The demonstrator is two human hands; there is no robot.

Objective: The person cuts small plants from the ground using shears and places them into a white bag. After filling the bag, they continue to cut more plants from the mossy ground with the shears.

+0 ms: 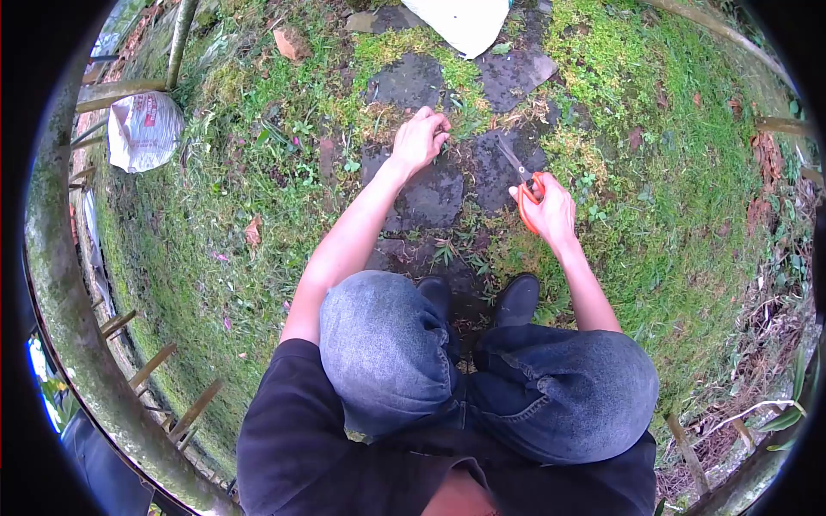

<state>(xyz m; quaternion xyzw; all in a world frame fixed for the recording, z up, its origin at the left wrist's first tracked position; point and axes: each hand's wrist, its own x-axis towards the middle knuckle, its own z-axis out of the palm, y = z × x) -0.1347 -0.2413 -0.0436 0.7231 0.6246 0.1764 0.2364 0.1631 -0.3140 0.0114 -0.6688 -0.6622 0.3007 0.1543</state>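
My right hand (551, 211) is wrapped round the orange handles of a pair of scissors (525, 213). Their blades point forward and to the left, over a dark paving stone. Ahead and to the left, my left hand (419, 140) is low over the ground with its fingers curled together. A tuft of grass (469, 119) grows right beside those fingertips. Whatever the fingers pinch, if anything, is hidden. Dark flat stones (430, 199) lie under and around both hands, with moss and grass between them.
A white sack (465, 21) lies at the top, and another white bag (144, 131) stands at the left by a bamboo fence (112, 421). A brown stone (291, 43) sits in the grass. My dark boots (517, 299) are on the ground between my knees.
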